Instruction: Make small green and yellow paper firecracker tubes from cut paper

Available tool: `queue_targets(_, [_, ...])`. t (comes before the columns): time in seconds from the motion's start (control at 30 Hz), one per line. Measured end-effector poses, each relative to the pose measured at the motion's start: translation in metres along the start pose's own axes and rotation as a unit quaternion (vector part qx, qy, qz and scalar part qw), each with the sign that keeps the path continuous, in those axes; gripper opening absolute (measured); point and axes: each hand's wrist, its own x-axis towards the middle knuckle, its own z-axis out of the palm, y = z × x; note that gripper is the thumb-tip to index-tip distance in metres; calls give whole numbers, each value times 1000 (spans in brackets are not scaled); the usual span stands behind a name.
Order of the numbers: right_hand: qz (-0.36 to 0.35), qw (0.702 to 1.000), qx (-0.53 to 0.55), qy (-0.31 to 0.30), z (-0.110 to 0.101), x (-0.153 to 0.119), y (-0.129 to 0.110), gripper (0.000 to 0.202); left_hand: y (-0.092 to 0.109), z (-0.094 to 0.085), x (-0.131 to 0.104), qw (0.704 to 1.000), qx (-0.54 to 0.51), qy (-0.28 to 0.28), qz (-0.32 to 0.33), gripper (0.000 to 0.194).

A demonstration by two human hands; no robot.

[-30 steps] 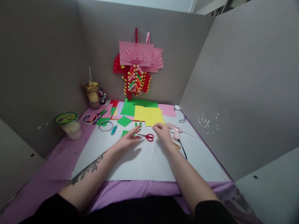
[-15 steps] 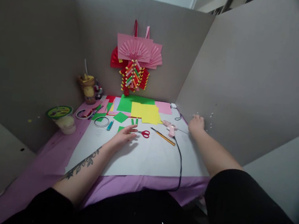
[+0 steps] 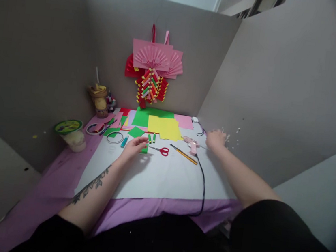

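Note:
My left hand (image 3: pixel 135 146) hovers over the white sheet, palm turned inward, fingers slightly bent and apart, with nothing seen in them. Beside its fingertips are a small green paper piece (image 3: pixel 144 149), partly covered, and red-handled scissors (image 3: pixel 164 151). Two small green paper rolls (image 3: pixel 154 138) with yellow ends lie just beyond. At the table's right edge, my right hand (image 3: pixel 216 139) is closed, fingers curled away from view; whatever it may hold is hidden. Left of it rests a pink glue gun (image 3: pixel 194 146) with a black cord, and near that a yellow craft knife (image 3: pixel 185 156).
Yellow sheets (image 3: pixel 164 127) and a large green sheet (image 3: pixel 141 116) lie at the back. Paper firecracker decorations (image 3: pixel 150 85) hang on the grey partition (image 3: pixel 194 35). A lidded tub (image 3: pixel 76 139), tape roll (image 3: pixel 94 128), wire ring (image 3: pixel 114 137) and teal glue stick (image 3: pixel 124 141) are at left.
My left hand has drawn back leftward from the scissors, uncovering their blades and more of the green rolls. My right hand has shifted left, away from the right partition.

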Motion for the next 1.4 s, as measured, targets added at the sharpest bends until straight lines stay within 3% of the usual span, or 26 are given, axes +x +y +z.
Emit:
queue_targets(0.13, [-105, 985, 98, -91, -11, -29, -60, 38, 0, -12, 3, 975, 207, 28, 74, 31])
queue_targets(0.2, [-157, 978, 95, -102, -12, -46, -85, 30, 2, -21, 3, 932, 349, 26, 96, 30])
queue_targets(0.3, [-171, 975, 49, -131, -10, -61, -109, 30, 7, -36, 7, 857, 510, -14, 72, 32])
queue_targets(0.37, [-159, 978, 47, -122, -11, -63, -117, 32, 12, -41, 12, 823, 564, -47, 52, 35])
queue_targets(0.47, [-130, 987, 74, -53, -14, -66, -133, 33, 14, -42, 22, 797, 589, -104, 83, 38])
queue_targets(0.53, [-143, 984, 105, -22, -16, -76, -150, 33, 11, -40, 28, 793, 577, -156, 121, 38])
queue_targets(0.6, [-223, 962, 156, -25, -17, -93, -171, 35, 5, -37, 28, 798, 553, -198, 138, 40])
queue_targets(0.7, [-308, 931, 190, -45, -15, -117, -199, 35, -1, -34, 19, 813, 533, -205, 117, 40])
queue_targets(0.83, [-296, 935, 190, -54, -11, -123, -208, 40, 6, -29, -3, 818, 543, -174, 77, 33])
queue_targets(0.97, [-255, 944, 206, -40, -12, -120, -209, 40, 14, -26, -12, 824, 541, -147, 88, 27])
queue_targets(1.1, [-347, 896, 277, -26, -15, -126, -230, 45, 9, -35, -6, 832, 524, -141, 117, 29])
queue_targets(1.23, [-369, 876, 297, -85, -13, -127, -252, 51, 1, -45, -5, 826, 532, -157, 102, 39])
queue_targets(1.4, [-360, 882, 271, -134, -6, -125, -249, 57, -1, -49, -13, 815, 555, -162, 47, 49])
